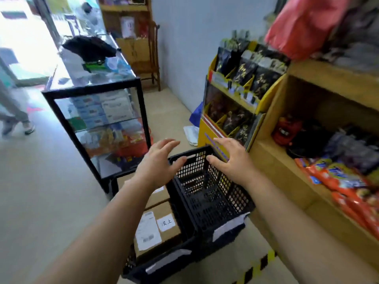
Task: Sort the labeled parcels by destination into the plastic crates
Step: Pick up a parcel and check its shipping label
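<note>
Sorting looked partway: labelled cardboard parcels (162, 210) lay in left black crate (160, 265) on floor; right mesh crate (215, 193) appeared empty. Left hand (160, 160) and right hand (229, 158) hovered over its far rim, fingers (170, 142) spread apart, holding nothing.

Both bare forearms (114, 212) reach forward. The left grip (159, 160) and right grip (230, 160) hover side by side, palms down, fingers spread and slightly bent, holding nothing.
</note>
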